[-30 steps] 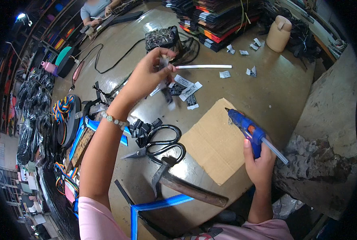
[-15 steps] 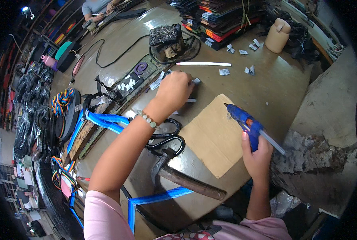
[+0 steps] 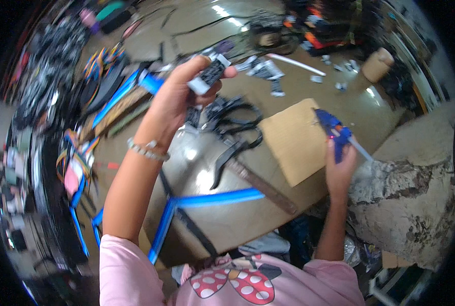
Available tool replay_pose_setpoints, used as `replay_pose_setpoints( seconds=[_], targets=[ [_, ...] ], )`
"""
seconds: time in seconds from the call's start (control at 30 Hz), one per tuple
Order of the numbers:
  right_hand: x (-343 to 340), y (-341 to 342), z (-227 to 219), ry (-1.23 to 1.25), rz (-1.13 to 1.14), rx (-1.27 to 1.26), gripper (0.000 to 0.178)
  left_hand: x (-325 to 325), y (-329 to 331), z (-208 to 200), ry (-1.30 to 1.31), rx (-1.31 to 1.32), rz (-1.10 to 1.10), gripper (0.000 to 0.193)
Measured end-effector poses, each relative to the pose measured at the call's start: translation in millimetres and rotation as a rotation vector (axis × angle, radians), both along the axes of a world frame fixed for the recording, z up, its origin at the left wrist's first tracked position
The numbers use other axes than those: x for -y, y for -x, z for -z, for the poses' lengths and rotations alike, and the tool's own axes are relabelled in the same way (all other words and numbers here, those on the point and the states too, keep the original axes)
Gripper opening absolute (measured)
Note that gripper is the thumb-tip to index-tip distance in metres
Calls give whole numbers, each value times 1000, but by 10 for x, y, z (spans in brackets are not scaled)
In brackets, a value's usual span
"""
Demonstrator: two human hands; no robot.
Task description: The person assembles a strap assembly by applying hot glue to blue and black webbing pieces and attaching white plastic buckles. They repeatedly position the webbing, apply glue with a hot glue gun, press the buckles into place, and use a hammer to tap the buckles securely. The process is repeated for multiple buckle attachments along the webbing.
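My left hand (image 3: 179,99) is raised above the round table and pinches a small grey-and-white rectangular piece (image 3: 209,75) between thumb and fingers. My right hand (image 3: 338,166) grips a blue glue gun (image 3: 335,133) at the table's right side, its nozzle pointing toward a brown cardboard sheet (image 3: 292,137) that lies flat next to it. Black scissors (image 3: 236,122) lie on the table just below my left hand. The picture is blurred by motion.
A dark cleaver-like blade with a long handle (image 3: 253,176) lies by the scissors. Blue metal frame bars (image 3: 212,200) cross the table front. Small grey pieces (image 3: 265,69) and a white stick (image 3: 294,64) lie farther back. A rough stone block (image 3: 406,199) stands at right.
My left hand has lifted off the pile of small pieces and come back toward me holding one. The right hand keeps the glue gun by the cardboard. The view has swung.
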State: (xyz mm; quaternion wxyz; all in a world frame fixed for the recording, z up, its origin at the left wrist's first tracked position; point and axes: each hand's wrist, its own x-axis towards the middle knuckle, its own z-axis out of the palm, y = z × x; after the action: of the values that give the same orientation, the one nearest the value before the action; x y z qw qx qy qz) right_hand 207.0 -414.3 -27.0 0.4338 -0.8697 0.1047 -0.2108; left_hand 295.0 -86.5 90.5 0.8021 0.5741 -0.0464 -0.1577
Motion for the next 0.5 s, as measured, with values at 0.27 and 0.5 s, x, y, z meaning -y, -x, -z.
replay_pose_setpoints(
  seconds=[0.27, 0.5],
  targets=[
    [-195, 189, -540, 149, -47, -205, 45, -961, 2707, 226, -269, -55, -573, 33],
    [-1142, 725, -1113, -112, -718, -121, 48, -329, 2816, 935, -1168, 278, -754, 18]
  ],
)
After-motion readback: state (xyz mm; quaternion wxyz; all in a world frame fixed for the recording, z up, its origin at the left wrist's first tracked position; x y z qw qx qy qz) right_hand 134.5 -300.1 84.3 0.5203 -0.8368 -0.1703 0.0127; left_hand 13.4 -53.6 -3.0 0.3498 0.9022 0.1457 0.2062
